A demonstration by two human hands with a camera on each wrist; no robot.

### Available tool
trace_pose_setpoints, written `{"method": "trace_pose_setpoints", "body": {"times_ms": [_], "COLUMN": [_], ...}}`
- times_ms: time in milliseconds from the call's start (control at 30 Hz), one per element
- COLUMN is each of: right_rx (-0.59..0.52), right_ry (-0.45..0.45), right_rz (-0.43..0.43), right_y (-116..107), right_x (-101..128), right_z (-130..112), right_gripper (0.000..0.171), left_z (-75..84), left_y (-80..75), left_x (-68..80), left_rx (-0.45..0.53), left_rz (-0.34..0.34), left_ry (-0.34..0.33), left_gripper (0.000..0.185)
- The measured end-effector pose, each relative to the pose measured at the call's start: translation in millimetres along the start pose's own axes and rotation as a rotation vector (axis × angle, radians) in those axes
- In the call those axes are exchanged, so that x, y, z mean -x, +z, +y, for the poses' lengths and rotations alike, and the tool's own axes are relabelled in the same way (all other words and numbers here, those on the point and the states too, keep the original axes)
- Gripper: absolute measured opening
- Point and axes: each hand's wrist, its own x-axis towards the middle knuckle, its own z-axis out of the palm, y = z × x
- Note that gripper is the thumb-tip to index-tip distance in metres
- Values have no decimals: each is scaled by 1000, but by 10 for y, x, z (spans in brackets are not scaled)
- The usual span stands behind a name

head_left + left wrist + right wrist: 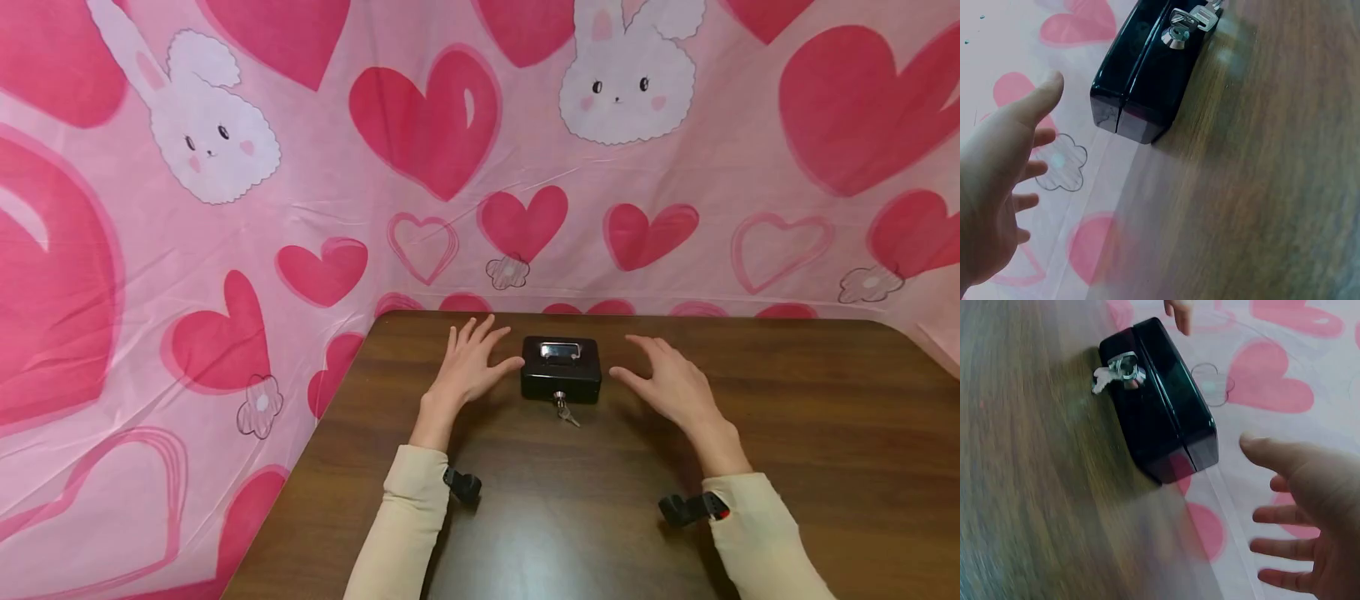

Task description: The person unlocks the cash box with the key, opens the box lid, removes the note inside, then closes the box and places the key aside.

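A small black cash box (561, 385) stands closed on the wooden table, its silver handle plate (560, 351) on the lid. Keys (567, 413) hang from the lock on its front; in the right wrist view the keys (1110, 374) dangle from the silver lock. To the box's left is my left hand (468, 367), fingers spread, thumb tip right at the box's side. My right hand (671, 385) hovers at the other side with a small gap between thumb and box. Both palms face the box, and neither hand grips anything.
The brown table (555, 500) reaches back to a pink cloth (322, 192) printed with hearts and rabbits, which hangs behind and on the left. Each wrist wears a black camera strap, the left camera (463, 486) and the right camera (686, 508).
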Motion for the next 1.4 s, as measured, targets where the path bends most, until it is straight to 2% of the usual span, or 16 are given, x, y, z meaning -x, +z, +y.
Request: {"method": "trace_pose_setpoints", "body": {"times_ms": [267,533,700,933,1400], "right_rx": [-127,-144,-164,-183,-154], "right_ry": [-64,-125,-140,-132,-162], "right_rz": [124,172,129,-2,-62], "right_y": [70,77,108,195,376], "right_x": [0,-2,-3,0,3], "right_z": [-143,-297,-413,-527,-606], "right_gripper": [38,22,17,16,11], "left_z": [77,167,181,175,204], "left_y": [12,37,70,118,159], "left_x": [-47,-34,-35,-35,-59], "left_rx": [50,82,74,63,4], "left_rz": [2,-71,-113,-163,-140], "left_ry": [90,142,140,111,100], "left_gripper": [63,65,70,65,63]}}
